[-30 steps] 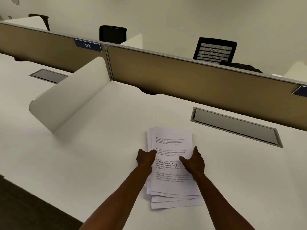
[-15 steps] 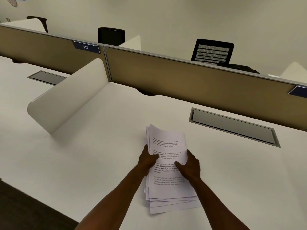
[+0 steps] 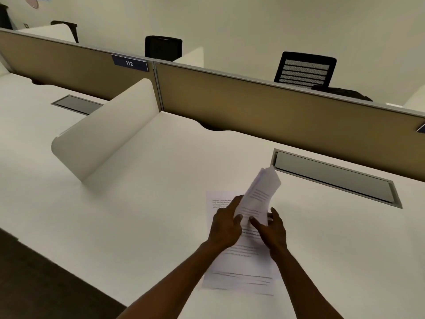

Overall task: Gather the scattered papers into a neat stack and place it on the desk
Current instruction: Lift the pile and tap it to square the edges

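A bundle of printed white papers (image 3: 259, 196) is tilted up off the white desk (image 3: 138, 215), its far end raised toward the right. My left hand (image 3: 226, 226) grips the bundle's left edge, thumb on top. My right hand (image 3: 271, 229) holds the bundle's lower right side with spread fingers. Beneath both hands a few more printed sheets (image 3: 241, 277) lie flat on the desk, slightly fanned at the near edge. The picture is blurred around the bundle.
A white curved divider (image 3: 108, 130) stands on the desk to the left. A grey cable hatch (image 3: 333, 176) is set in the desk just behind the papers. A tan partition (image 3: 276, 111) runs along the back, with black chairs (image 3: 303, 70) beyond it.
Both hands have lifted most of the stack off the desk and tilted it up toward the right. A few sheets stayed lying flat underneath.
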{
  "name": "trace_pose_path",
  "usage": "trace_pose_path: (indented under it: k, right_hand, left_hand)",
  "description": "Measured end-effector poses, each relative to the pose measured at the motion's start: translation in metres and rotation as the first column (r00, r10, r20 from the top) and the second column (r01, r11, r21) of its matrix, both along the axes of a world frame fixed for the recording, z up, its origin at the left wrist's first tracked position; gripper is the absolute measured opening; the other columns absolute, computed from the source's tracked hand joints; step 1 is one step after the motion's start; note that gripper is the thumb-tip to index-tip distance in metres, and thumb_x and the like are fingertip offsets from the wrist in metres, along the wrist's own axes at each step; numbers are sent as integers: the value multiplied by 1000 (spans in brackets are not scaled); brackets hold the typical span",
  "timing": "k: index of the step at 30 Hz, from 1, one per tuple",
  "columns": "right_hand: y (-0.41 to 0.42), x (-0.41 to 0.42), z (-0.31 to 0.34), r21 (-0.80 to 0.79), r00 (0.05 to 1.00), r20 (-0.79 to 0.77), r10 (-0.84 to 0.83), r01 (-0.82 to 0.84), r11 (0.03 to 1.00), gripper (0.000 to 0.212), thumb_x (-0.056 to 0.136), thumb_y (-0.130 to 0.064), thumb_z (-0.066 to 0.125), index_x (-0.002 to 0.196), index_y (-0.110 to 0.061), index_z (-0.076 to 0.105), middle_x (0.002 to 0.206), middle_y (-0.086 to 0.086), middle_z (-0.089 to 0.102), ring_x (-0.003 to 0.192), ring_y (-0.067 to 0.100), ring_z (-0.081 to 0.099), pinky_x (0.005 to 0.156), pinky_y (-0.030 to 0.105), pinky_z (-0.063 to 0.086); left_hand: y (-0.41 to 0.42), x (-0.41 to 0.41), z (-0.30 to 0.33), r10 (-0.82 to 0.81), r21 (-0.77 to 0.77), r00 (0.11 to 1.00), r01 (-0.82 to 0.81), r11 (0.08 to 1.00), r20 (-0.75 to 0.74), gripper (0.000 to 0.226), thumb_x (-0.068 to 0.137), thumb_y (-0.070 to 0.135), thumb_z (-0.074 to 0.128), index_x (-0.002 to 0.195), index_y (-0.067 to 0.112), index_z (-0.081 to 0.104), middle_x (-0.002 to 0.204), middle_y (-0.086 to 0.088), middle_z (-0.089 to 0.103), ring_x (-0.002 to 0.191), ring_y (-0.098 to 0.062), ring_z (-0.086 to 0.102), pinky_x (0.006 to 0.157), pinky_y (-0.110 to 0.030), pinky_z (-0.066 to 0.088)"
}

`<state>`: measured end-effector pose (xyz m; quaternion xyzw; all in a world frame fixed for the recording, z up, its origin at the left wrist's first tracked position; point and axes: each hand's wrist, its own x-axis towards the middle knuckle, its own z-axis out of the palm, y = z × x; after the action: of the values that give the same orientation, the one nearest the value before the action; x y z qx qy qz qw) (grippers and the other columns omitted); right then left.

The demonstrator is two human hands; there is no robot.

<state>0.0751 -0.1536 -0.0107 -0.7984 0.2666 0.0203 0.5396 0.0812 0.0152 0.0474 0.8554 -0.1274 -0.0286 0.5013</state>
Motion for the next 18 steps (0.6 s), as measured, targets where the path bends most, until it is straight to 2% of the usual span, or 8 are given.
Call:
trace_pose_path:
  k: [2, 4, 6, 8, 11, 14, 16, 18]
  right_hand:
    - [-7, 2, 3, 160, 997, 6, -75, 73, 984, 112, 65, -42, 88, 153, -20, 22, 144, 8, 47, 128, 30, 51, 102, 43, 44]
    - [-16, 0, 6, 302, 995, 25, -96, 84, 950, 114, 65, -28, 90, 154, -21, 18, 143, 7, 49, 126, 30, 52, 100, 43, 44]
    - [-24, -4, 8, 391, 997, 49, -61, 37, 920, 103, 62, -27, 87, 149, -19, 33, 129, 7, 64, 112, 26, 62, 85, 35, 50]
    - [-30, -8, 13, 432, 997, 62, -54, 22, 902, 78, 63, -25, 82, 135, -17, 52, 117, 9, 71, 104, 29, 64, 72, 31, 45]
    - [-32, -8, 18, 493, 988, 81, -129, 73, 867, 52, 76, -4, 76, 125, -6, 61, 117, 16, 69, 96, 26, 66, 73, 29, 46]
    - [-25, -4, 12, 381, 989, 88, -119, 77, 921, 36, 81, 3, 71, 115, -4, 64, 115, 18, 69, 95, 30, 68, 80, 43, 57]
    - [-17, -5, 5, 255, 993, 77, -90, 67, 965, 33, 81, -2, 73, 111, -12, 65, 115, 14, 70, 96, 29, 68, 86, 48, 57]
    - [-7, -9, 2, 109, 995, 60, -81, 74, 991, 36, 82, -8, 74, 115, -15, 62, 116, 11, 69, 98, 27, 66, 91, 46, 55]
  left_hand:
    - [-4, -10, 2, -29, 27, 995, 27, 999, 97, 51, 95, 20, 50, 144, 30, 41, 129, 0, 65, 113, -16, 64, 93, -28, 56]
    - [-2, -17, -1, -35, 9, 989, 34, 999, 141, 50, 95, 20, 50, 144, 28, 41, 129, 2, 64, 112, -14, 64, 91, -24, 56]
    - [1, -21, -3, -37, -41, 992, 42, 998, 123, 47, 96, 21, 51, 143, 23, 43, 126, 2, 64, 107, -11, 64, 87, -20, 57]
    - [4, -21, -9, 4, -89, 997, 3, 996, 79, 43, 96, 23, 52, 138, 19, 46, 119, -2, 67, 96, -13, 67, 77, -15, 58]
    - [10, -18, -20, 172, -89, 985, -173, 981, -20, 36, 93, 17, 54, 129, 15, 50, 110, -3, 68, 90, -14, 66, 73, -14, 56]
    - [15, -12, -34, 324, 56, 920, -320, 946, -220, 42, 86, 18, 57, 128, 15, 50, 120, -7, 59, 113, -21, 57, 94, -35, 53]
    - [16, -9, -40, 362, 190, 841, -311, 931, -402, 55, 84, 29, 61, 135, 19, 45, 131, -11, 45, 128, -30, 41, 104, -42, 44]
    - [14, -7, -40, 369, 209, 792, -305, 929, -486, 60, 82, 33, 64, 138, 21, 44, 136, -12, 37, 131, -31, 32, 107, -45, 42]
